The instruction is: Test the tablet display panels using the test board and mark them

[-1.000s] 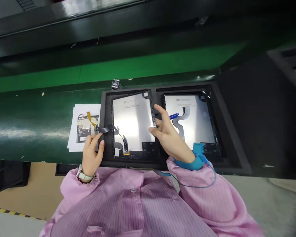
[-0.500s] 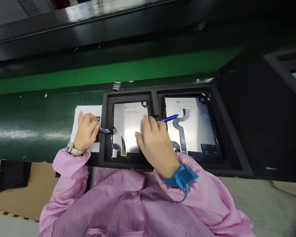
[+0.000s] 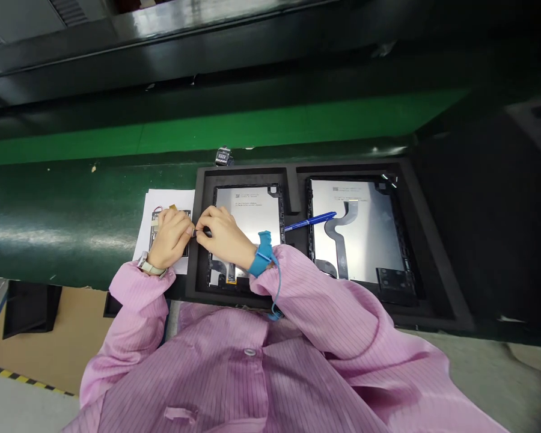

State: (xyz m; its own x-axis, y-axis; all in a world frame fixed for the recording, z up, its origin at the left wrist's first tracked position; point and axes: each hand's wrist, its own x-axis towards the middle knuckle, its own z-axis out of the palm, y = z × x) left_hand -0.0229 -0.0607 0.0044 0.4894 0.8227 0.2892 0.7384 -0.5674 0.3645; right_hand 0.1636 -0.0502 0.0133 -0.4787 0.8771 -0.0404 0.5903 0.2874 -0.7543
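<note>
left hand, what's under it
Under the left hand lies a board assembly on white paper. Its left edge, some of its right side and part of a gold strip show; the hand covers its middle, so details there cannot be seen.

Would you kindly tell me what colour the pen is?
The pen is blue; it shows best in the head view.

2 hands (image 3: 172, 236) (image 3: 225, 236) | 2 display panels (image 3: 264, 222) (image 3: 372, 234) | 1 circuit board (image 3: 154, 227) | 1 pen (image 3: 311, 221) | 1 counter (image 3: 223, 157)
</note>
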